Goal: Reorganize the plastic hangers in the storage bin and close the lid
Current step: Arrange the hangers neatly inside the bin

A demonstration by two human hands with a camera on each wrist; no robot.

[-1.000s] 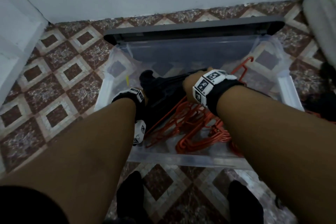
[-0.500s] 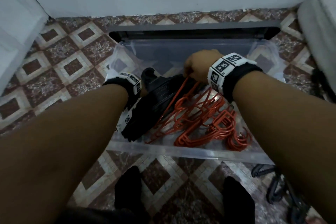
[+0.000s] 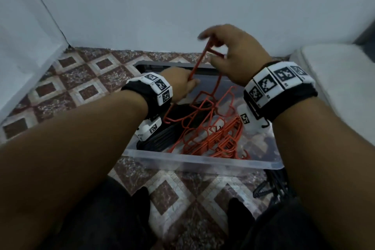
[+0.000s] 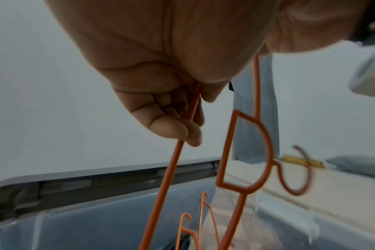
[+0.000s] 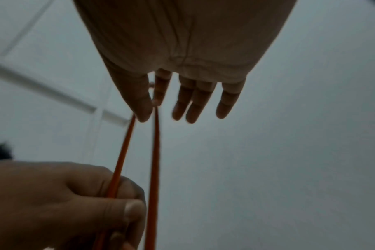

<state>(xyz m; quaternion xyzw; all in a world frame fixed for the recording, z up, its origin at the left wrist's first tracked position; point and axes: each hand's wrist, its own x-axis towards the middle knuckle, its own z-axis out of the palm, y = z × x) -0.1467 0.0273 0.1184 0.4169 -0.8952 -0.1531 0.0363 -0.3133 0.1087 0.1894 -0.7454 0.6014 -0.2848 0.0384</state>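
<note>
A clear plastic storage bin [image 3: 203, 163] stands on the tiled floor, its grey lid [image 3: 150, 65] lying open behind it. Inside, a tangle of orange hangers [image 3: 213, 138] lies right of a stack of black hangers [image 3: 160, 138]. One orange hanger [image 3: 199, 62] is lifted above the bin. My right hand [image 3: 233, 53] pinches its top corner between thumb and forefinger [image 5: 154, 101], the other fingers straight. Lower down, my left hand [image 3: 182, 85] grips the hanger's straight bar [image 4: 188, 118] with curled fingers. The hanger's hook [image 4: 298, 170] hangs free to the right.
A white wall rises close behind the bin. A white padded object [image 3: 334, 91] sits at the right. Black items [image 3: 272, 186] lie on the floor by the bin's near right corner. My feet in black socks [image 3: 142, 199] stand just before the bin.
Both hands have come up out of the bin. The right hand raised one orange hanger; the left hand left the black hangers and took hold of that hanger's bar.
</note>
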